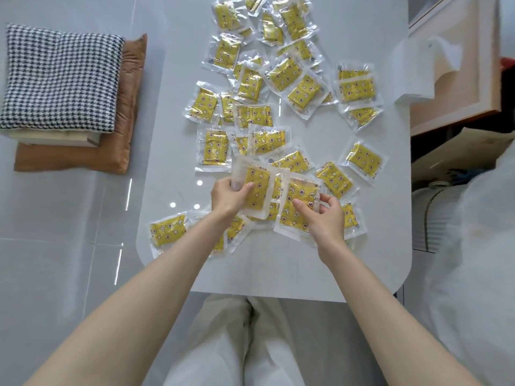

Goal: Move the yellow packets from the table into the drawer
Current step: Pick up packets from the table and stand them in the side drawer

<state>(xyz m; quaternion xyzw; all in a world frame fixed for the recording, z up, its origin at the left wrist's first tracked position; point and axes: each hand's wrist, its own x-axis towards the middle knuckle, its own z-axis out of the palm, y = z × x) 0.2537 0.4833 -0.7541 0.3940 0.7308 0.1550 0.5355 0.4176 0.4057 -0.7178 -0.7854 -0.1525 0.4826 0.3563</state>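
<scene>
Several yellow packets in clear wrappers lie scattered over the white table (278, 274), from the far end down to my hands. My left hand (228, 197) grips a small stack of yellow packets (255, 190) by its left edge, thumb on top. My right hand (324, 218) pinches another yellow packet (295, 203), thumb on its face and fingers curled at its right edge. Both held packets are lifted slightly above the others. More packets (167, 231) lie under and left of my left forearm. No drawer interior can be made out.
A houndstooth cushion (60, 76) on a brown cushion (122, 112) sits on the floor to the left. To the right stand a pale wooden cabinet (457, 79) and white fabric (473, 246). My legs in white trousers are below the table's near edge.
</scene>
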